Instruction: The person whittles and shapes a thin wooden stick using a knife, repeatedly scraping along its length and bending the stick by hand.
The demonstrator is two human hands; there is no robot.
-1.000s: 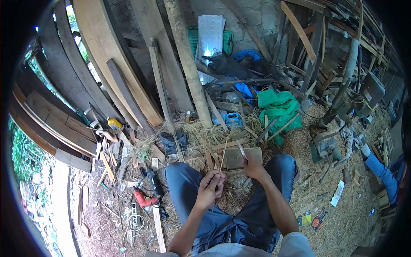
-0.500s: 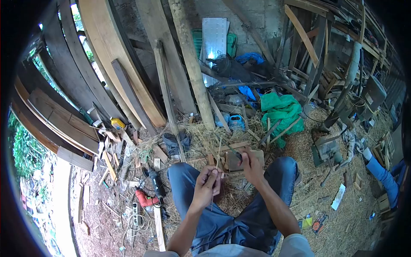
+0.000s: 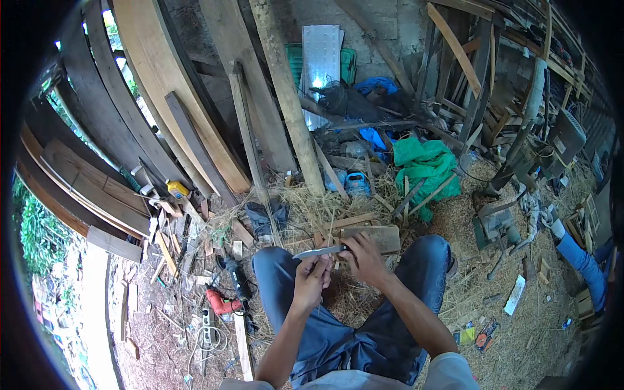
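Observation:
My right hand (image 3: 366, 261) is closed round the dark handle of a knife (image 3: 316, 251). The blade points left and lies across the top of my left hand (image 3: 311, 284), at the fingertips. Those left fingers are pinched on a thin pale wooden strip (image 3: 332, 236), mostly hidden by the hand and the blade. Both hands are between my knees, close together. Just beyond the right hand, a wooden block (image 3: 385, 238) rests on the straw-covered ground.
A red power drill (image 3: 221, 301) and a power strip (image 3: 208, 327) with cable lie left of my legs. Planks (image 3: 188, 97) lean at the left. Green sheeting (image 3: 426, 169) is bunched ahead. Pliers (image 3: 484, 335) are at the right, and a person's blue sleeve (image 3: 580, 265) shows at the far right.
My right hand has moved left and down, bringing the knife blade from beyond the strip to across my left fingertips. The left hand still pinches the strip, turned slightly.

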